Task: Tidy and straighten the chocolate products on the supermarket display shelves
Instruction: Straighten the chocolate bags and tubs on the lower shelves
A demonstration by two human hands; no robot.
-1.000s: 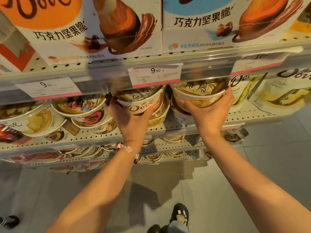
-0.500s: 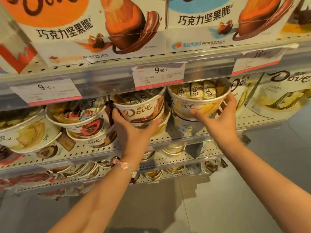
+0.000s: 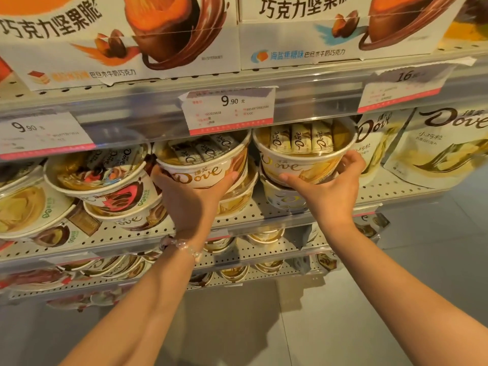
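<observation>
2 Dove tubs hold wrapped chocolate bars: the left hand [image 3: 188, 196] grips the brown-swirl tub [image 3: 203, 161], the right hand [image 3: 330, 191] grips the yellow tub [image 3: 303, 151].

The left hand [image 3: 188, 196] grips a round white-and-brown Dove chocolate tub [image 3: 204, 159]; the right hand [image 3: 328, 190] grips a round white-and-yellow Dove tub [image 3: 303, 151] beside it, both stacked on tubs on the perforated cream metal shelf [image 3: 264, 210].
</observation>
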